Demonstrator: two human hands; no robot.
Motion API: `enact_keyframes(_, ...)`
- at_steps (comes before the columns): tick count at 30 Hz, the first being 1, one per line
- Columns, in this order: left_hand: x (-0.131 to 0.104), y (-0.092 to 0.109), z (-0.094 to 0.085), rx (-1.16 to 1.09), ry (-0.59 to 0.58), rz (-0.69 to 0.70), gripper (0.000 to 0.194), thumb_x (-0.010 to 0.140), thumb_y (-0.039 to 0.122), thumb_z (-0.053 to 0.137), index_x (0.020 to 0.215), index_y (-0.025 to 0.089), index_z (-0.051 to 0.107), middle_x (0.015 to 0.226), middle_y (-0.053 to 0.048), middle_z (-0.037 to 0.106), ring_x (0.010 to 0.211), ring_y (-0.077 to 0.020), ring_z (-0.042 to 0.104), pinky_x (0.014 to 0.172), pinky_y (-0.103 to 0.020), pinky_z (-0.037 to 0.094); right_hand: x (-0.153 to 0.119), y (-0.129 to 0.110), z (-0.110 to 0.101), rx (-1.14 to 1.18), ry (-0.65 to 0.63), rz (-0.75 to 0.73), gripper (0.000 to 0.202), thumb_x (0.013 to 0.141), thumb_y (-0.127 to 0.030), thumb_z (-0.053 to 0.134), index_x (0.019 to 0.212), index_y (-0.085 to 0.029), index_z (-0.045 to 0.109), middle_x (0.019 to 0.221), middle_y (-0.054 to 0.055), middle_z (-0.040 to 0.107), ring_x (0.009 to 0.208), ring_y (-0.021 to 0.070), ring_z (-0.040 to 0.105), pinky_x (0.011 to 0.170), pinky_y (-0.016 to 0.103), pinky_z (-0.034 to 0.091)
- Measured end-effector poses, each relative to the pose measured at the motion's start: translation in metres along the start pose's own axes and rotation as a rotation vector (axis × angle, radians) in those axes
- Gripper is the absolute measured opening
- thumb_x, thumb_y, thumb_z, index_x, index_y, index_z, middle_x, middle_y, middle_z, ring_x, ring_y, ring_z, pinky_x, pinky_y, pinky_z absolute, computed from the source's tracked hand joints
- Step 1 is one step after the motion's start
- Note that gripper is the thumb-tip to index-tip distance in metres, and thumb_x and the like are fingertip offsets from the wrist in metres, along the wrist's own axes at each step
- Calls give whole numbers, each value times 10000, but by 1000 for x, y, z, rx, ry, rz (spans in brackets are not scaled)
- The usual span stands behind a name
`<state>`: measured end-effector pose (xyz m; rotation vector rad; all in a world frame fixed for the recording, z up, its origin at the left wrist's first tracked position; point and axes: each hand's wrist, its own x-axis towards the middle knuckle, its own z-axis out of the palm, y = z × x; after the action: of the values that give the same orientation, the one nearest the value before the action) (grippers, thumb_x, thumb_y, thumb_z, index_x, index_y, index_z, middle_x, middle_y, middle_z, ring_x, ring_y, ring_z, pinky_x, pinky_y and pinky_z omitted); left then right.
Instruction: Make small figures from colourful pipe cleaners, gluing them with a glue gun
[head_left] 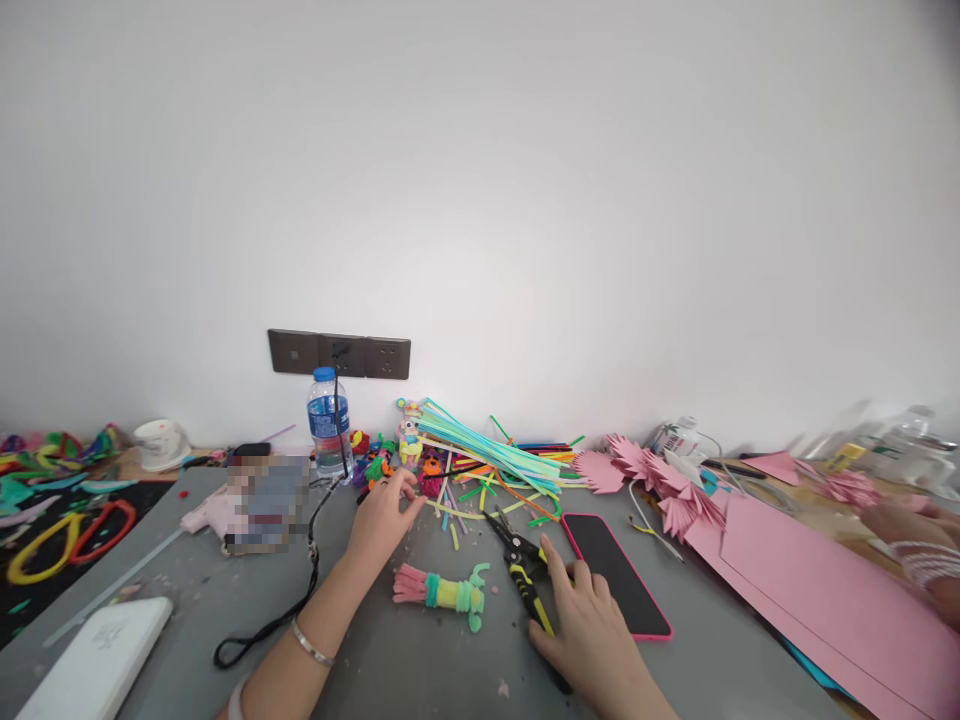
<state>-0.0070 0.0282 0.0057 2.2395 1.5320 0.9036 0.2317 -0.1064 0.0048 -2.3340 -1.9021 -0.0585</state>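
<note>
My left hand (388,518) reaches toward the pile of craft bits at the back, its thumb and fingers bent together. A pale yellow pipe cleaner (465,514) runs beside its fingertips; I cannot make out what, if anything, is pinched. My right hand (589,612) lies over black-and-yellow pliers (529,588), thumb on one side of the handles and fingers on the other. The plier jaws point up and left, apart. Between my hands rests a pipe-cleaner figure (450,593) with a pink bundle at one end, a yellow middle and green curls.
Behind lies a bundle of pastel pipe cleaners (487,445). A phone (619,577) with a pink case sits right of the pliers, pink paper sheets (832,600) farther right. At left are a water bottle (328,425), black cord (311,580) and white box (101,660). Another person's arm (911,545) shows at right.
</note>
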Motion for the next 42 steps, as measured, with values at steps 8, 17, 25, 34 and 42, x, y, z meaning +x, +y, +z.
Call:
enact_keyframes(8, 1, -1, 3, -99, 0, 210, 354, 885, 242, 513, 1240, 247, 510, 989, -46, 656, 948, -225, 595, 801, -342, 490, 23, 12, -38, -124, -58, 81, 356, 634, -145, 599, 989, -124, 577, 1023, 185, 590, 954, 374, 578, 685, 379, 429)
enact_keyframes(17, -1, 11, 3, -256, 20, 219, 263, 897, 265, 494, 1147, 239, 572, 982, -55, 671, 911, -210, 625, 820, -338, 499, 15, 22, -53, 854, -481, 21, 228, 688, -249, 497, 909, -199, 523, 789, 6, 611, 716, 182, 585, 636, 266, 435)
enact_keyframes(25, 4, 1, 6, -297, 20, 150, 148, 878, 244, 492, 899, 215, 636, 899, -45, 685, 757, -185, 650, 681, -288, 497, 64, 1, -53, 1337, -833, 22, 151, 615, -220, 501, 737, -177, 580, 689, -6, 657, 630, 173, 640, 604, 274, 497)
enact_keyframes(34, 8, -7, 11, -290, -5, 6, 174, 844, 321, 527, 718, 203, 553, 645, 15, 592, 560, -150, 571, 567, -248, 422, 105, -8, -41, 1136, -1155, -194, 148, 575, -214, 511, 715, -170, 534, 666, -13, 612, 523, 144, 604, 568, 265, 491)
enact_keyframes(42, 6, -8, 3, -184, -49, -29, 154, 833, 306, 507, 784, 210, 618, 697, 7, 658, 561, -155, 541, 593, -257, 392, 98, -3, -29, 1100, -1019, -174, 187, 649, -197, 497, 829, -175, 537, 694, -17, 594, 574, 140, 609, 559, 242, 470)
